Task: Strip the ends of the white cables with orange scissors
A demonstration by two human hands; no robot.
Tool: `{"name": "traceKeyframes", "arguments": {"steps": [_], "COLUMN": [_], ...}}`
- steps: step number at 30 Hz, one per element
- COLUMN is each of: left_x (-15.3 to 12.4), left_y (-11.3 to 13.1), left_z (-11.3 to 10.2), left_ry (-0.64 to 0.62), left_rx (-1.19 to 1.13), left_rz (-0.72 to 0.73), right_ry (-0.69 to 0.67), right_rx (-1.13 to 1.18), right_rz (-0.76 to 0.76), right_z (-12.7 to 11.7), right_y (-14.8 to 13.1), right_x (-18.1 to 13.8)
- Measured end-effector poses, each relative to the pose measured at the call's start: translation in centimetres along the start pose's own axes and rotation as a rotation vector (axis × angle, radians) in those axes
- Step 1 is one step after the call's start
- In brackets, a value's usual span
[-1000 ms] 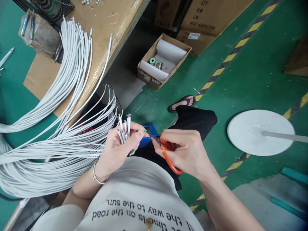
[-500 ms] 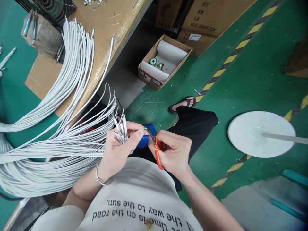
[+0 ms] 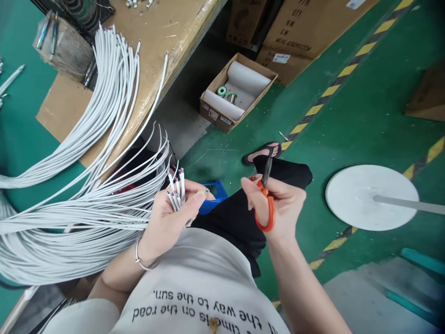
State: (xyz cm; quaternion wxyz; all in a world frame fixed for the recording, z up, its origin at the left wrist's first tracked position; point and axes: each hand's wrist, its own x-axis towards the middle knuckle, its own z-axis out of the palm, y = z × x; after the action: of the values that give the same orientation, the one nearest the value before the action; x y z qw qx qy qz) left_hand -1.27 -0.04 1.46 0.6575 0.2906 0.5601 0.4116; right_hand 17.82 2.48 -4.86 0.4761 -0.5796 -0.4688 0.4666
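My left hand is closed round several white cables, their cut ends sticking up with small coloured wire tips. Its thumb and forefinger pinch one cable end, mostly hidden by the fingertips. To the right, over my black trousers, my right hand grips orange-handled scissors with the dark blades pointing up and away. The blades are apart from the cables. A large bundle of long white cables runs leftward from beside my left hand.
Another cable bundle lies over the wrapped table edge at upper left. A cardboard box with solder spools stands on the floor, larger cartons behind it. A blue plastic stool or basket sits below my hands; a white round base is at right.
My right hand has drawn the scissors away from my left fingertips, to the right, and turned the blades upward. My left hand stays nearly in place with the cables.
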Motion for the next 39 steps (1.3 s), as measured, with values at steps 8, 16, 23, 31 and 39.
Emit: {"name": "traceKeyframes", "arguments": {"steps": [8,16,23,31,39], "left_x": [0.1,0.4,0.4,0.2,0.1], "left_y": [0.0,0.3,0.2,0.2,0.7], "left_z": [0.5,0.6,0.4,0.2,0.5], "left_ry": [0.031,0.056,0.032,0.009,0.026], "left_rx": [-0.001,-0.038,-0.056,-0.087,-0.065], "left_rz": [0.006,0.041,0.044,-0.033,-0.032], "right_ry": [-0.269,-0.387,-0.403,-0.375,-0.278], "right_rx": [-0.139,-0.317,-0.344,-0.401,-0.361], "right_rz": [-0.155,-0.294,-0.346,-0.418,-0.433], "right_z": [-0.2,-0.2,-0.1,0.0,0.9], "right_y": [-1.2,-1.8,-2.2,-2.0,-1.9], "right_x": [-0.1,-0.6,-0.6,-0.5,-1.3]}}
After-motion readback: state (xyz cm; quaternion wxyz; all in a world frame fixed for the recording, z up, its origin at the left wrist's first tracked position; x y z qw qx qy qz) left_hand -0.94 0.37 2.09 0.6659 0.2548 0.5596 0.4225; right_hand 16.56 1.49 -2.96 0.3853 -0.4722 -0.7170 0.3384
